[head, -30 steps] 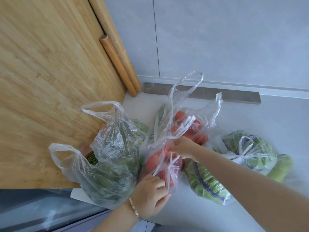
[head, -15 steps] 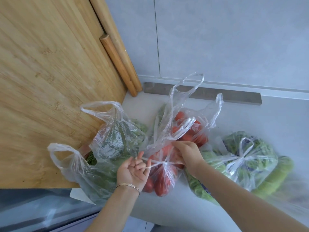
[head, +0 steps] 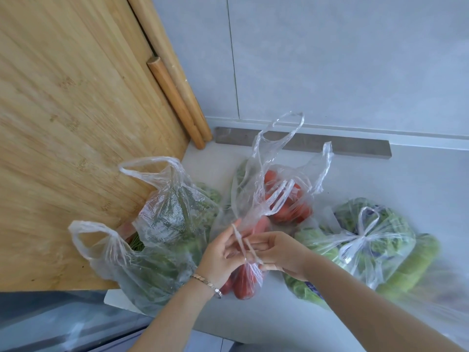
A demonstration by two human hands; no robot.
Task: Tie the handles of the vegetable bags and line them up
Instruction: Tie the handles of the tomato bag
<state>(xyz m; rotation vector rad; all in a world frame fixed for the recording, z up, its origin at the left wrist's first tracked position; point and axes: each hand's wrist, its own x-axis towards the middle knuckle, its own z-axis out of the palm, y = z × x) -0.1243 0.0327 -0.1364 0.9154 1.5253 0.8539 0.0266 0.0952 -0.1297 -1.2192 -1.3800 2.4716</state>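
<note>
A small clear bag of red vegetables (head: 245,284) sits on the white counter (head: 380,179) just below my hands. My left hand (head: 220,255) and my right hand (head: 281,250) meet above it, each pinching one thin, stretched handle strand (head: 239,241). The two strands cross between my fingers. Behind it a second bag of red vegetables (head: 286,201) stands with loose handles sticking up. A bag of green herbs (head: 165,224) with open handles stands to the left. On the right lies a tied bag of greens (head: 368,240).
A large bamboo board (head: 76,123) leans at the left with two wooden rolling pins (head: 177,105) beside it. A grey strip (head: 304,143) runs along the wall base. Another bag of leafy greens (head: 302,292) lies under my right forearm. The counter edge is near the bottom.
My left hand rose from the bag's lower side to meet my right hand. The handles were pulled out sideways and now cross between my fingers.
</note>
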